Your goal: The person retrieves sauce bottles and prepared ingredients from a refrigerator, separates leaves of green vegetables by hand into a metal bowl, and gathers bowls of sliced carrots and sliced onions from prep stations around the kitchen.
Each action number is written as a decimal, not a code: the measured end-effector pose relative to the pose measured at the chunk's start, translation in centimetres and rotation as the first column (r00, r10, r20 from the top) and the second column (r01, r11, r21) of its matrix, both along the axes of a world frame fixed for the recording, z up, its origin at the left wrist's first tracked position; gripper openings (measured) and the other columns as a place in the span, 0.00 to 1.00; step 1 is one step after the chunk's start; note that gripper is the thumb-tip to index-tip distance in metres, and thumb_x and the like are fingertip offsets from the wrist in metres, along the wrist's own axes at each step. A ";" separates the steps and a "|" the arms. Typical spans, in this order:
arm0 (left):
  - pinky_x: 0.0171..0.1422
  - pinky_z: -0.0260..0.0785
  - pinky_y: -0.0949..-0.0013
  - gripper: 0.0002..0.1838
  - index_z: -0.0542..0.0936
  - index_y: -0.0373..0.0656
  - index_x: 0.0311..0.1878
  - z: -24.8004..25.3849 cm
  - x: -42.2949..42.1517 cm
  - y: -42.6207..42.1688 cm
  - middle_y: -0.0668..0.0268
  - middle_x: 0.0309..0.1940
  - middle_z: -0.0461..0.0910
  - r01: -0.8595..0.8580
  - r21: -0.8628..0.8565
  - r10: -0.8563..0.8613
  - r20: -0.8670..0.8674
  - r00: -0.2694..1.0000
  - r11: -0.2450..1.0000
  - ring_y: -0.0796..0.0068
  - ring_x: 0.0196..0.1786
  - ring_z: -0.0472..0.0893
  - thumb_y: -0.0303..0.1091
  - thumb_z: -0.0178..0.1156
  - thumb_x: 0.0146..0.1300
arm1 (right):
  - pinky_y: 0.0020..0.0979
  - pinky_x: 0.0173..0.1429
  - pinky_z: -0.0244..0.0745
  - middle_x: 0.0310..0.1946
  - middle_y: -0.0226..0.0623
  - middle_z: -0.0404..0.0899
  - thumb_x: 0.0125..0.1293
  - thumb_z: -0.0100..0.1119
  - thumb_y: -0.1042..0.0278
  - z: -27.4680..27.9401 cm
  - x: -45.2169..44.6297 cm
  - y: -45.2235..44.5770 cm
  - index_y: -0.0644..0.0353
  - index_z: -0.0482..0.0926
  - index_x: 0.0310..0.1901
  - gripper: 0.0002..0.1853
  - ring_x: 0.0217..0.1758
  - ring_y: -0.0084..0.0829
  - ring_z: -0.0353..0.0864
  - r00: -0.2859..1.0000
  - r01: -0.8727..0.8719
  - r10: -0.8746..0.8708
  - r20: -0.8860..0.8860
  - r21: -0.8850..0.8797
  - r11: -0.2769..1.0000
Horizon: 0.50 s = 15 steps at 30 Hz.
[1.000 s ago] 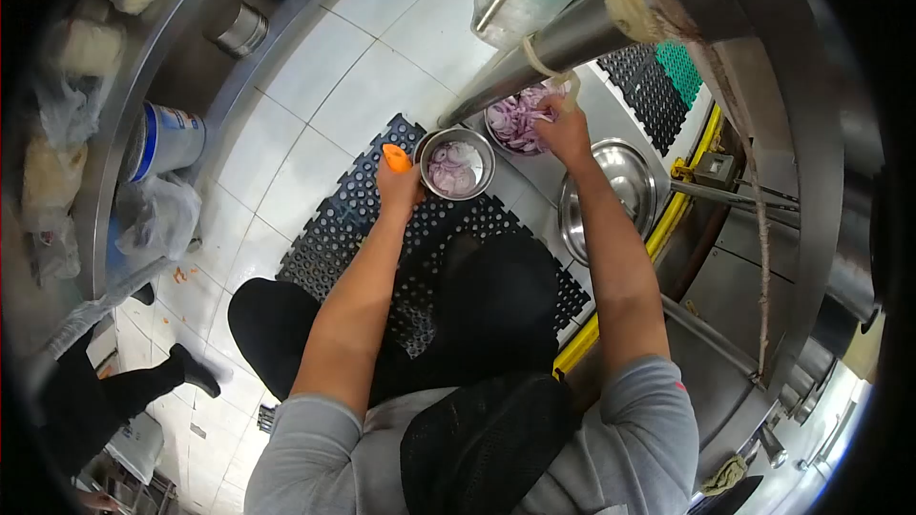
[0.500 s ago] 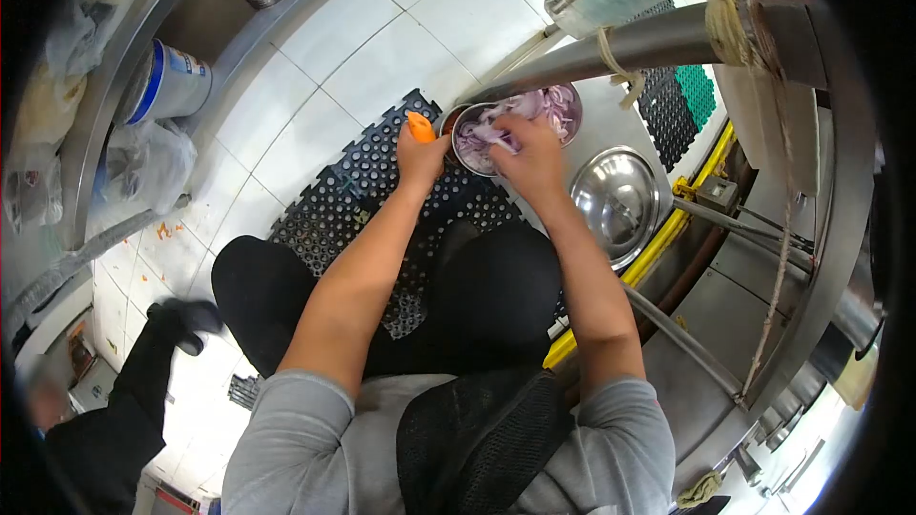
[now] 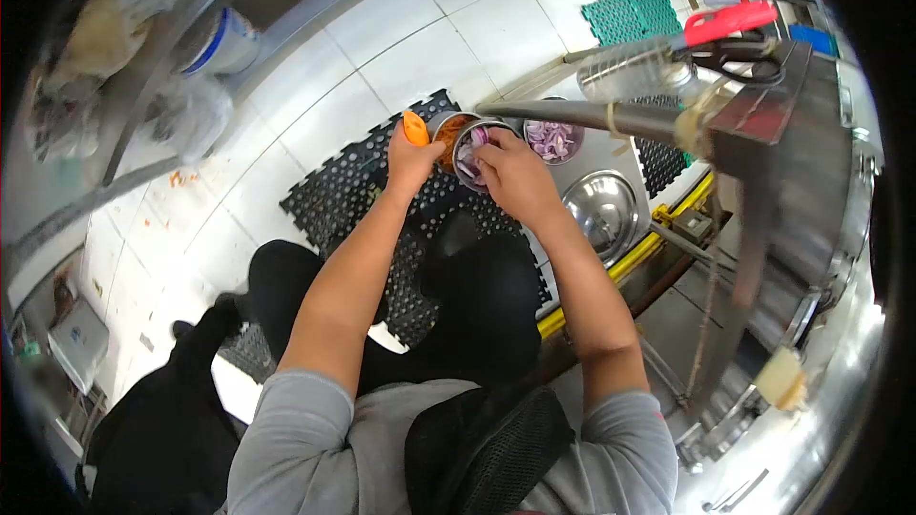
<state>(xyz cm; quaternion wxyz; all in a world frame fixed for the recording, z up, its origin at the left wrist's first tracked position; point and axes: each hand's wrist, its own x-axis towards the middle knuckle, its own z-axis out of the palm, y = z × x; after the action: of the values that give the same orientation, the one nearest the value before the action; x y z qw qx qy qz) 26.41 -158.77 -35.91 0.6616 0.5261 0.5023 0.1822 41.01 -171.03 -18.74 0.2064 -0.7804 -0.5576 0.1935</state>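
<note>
My left hand is wrapped round an orange carrot, whose end sticks up past the thumb. Its fingers are beside a metal container of orange shreds. My right hand reaches into a round metal bowl of sliced red onion, its fingers pinched on some purple-white onion slices. Just behind and to the right, another metal bowl holds more sliced red onion. A shiny round metal bowl lies right of my right forearm.
Black perforated mats cover the floor beneath the bowls. A steel table frame overhangs on the right, with scissors and a red-handled tool on top. A yellow pipe runs low at right. A person in black is at lower left.
My head view has shifted. The onion bowl under my right hand now shows apart from the second onion bowl, and the container of orange shreds is more visible. The person in black has come closer.
</note>
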 end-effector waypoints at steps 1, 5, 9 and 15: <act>0.52 0.78 0.64 0.26 0.79 0.36 0.52 2.0 -0.9 0.4 0.62 0.42 0.85 -0.009 -0.017 0.009 -0.024 1.000 1.000 0.69 0.44 0.84 0.31 0.79 0.51 | 0.50 0.58 0.83 0.54 0.50 0.83 0.70 0.67 0.71 2.9 -0.4 0.8 0.60 0.87 0.50 0.10 0.53 0.56 0.86 1.000 -0.020 0.020 -0.010 -0.005 1.000; 0.53 0.78 0.63 0.24 0.80 0.36 0.53 13.1 -4.5 1.7 0.62 0.45 0.86 -0.128 -0.171 0.127 -0.017 0.992 0.977 0.70 0.45 0.85 0.27 0.79 0.54 | 0.48 0.55 0.82 0.51 0.55 0.86 0.71 0.67 0.73 15.8 -2.1 2.6 0.64 0.87 0.52 0.11 0.50 0.56 0.87 0.979 0.101 -0.097 -0.180 0.012 0.995; 0.53 0.78 0.63 0.24 0.81 0.37 0.54 23.5 -9.1 3.8 0.63 0.44 0.87 -0.157 -0.030 0.153 -0.098 0.983 0.987 0.70 0.45 0.85 0.27 0.80 0.55 | 0.56 0.54 0.82 0.40 0.57 0.89 0.73 0.70 0.58 26.3 -5.6 3.9 0.64 0.80 0.64 0.24 0.48 0.61 0.89 0.902 0.239 -0.357 -0.242 -0.408 0.881; 0.52 0.77 0.64 0.22 0.78 0.37 0.50 46.9 -14.8 8.9 0.64 0.41 0.83 -0.193 0.074 0.205 -0.259 0.944 0.978 0.70 0.42 0.82 0.27 0.74 0.52 | 0.56 0.49 0.81 0.34 0.60 0.86 0.71 0.63 0.65 36.1 -8.4 7.3 0.66 0.81 0.59 0.19 0.42 0.63 0.89 0.848 0.214 -0.255 -0.464 -0.139 0.967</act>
<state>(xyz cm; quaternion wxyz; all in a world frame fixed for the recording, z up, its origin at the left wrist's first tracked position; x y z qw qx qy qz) 11.60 -149.88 10.97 0.5538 0.5080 0.6324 0.1878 32.63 -163.72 17.31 0.3275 -0.7784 -0.3815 0.3760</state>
